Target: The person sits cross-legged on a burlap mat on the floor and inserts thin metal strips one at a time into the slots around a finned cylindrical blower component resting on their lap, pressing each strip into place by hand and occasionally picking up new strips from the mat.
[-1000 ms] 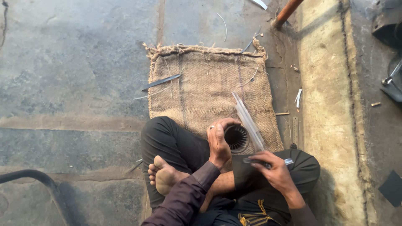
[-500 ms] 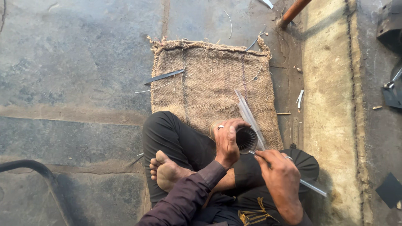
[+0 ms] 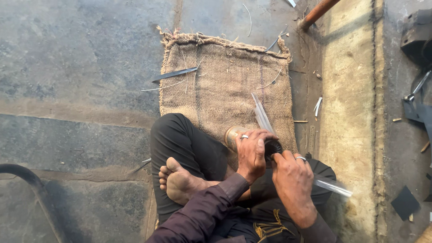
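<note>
I sit cross-legged on a burlap sack [image 3: 225, 85]. My left hand [image 3: 252, 153] grips a brass-coloured cylinder [image 3: 234, 136] with a dark slotted end [image 3: 273, 146], resting on my lap. My right hand [image 3: 292, 180] is closed at that dark end, holding thin clear strips. One strip [image 3: 261, 114] sticks out past the cylinder over the sack, and another [image 3: 334, 186] pokes out to the right behind my right hand. What the fingers do at the slots is hidden.
A dark metal strip [image 3: 175, 74] lies at the sack's left edge. Thin strips and scraps are scattered on the concrete floor. A rusty pipe [image 3: 317, 12] rests at the top. Dark metal parts [image 3: 418, 103] sit at the right edge, a black hose [image 3: 27, 180] at the lower left.
My right hand moved up from my lap to the cylinder's dark end. My left hand shifted over the top of the cylinder, and the strips moved with the right hand.
</note>
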A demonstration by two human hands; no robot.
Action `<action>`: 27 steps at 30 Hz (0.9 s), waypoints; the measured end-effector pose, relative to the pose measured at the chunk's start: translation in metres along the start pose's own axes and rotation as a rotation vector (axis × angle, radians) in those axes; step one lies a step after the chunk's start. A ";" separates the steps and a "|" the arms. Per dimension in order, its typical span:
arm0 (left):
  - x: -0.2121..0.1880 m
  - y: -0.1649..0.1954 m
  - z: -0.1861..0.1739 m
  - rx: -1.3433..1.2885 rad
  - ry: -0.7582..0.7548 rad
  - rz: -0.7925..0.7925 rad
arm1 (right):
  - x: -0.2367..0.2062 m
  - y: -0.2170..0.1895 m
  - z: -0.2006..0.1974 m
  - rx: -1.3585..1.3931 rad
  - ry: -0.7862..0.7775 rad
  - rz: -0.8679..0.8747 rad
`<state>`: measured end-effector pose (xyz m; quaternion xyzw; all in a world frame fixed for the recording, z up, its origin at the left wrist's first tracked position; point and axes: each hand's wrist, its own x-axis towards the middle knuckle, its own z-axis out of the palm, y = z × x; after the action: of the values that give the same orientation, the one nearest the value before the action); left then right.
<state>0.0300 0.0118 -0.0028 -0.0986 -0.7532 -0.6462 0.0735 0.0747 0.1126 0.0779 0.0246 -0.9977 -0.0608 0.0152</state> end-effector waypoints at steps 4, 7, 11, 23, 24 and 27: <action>-0.002 0.001 0.003 0.029 -0.001 0.020 | 0.000 0.004 0.006 0.003 -0.014 -0.027; -0.004 0.001 0.004 0.027 -0.005 0.023 | 0.000 0.006 0.008 0.000 -0.013 -0.035; -0.004 0.000 0.005 0.018 0.015 0.028 | 0.001 0.007 0.010 -0.024 -0.061 -0.016; -0.003 0.000 0.006 0.012 0.014 0.023 | 0.001 0.006 0.006 0.000 -0.092 0.006; -0.003 0.001 0.006 0.012 0.014 0.023 | 0.002 0.006 0.006 0.012 -0.091 0.017; -0.003 0.001 0.005 0.012 0.007 0.022 | 0.002 0.008 0.004 0.070 -0.024 0.015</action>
<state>0.0329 0.0168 -0.0034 -0.1043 -0.7558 -0.6410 0.0837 0.0722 0.1213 0.0750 0.0170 -0.9995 -0.0262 0.0027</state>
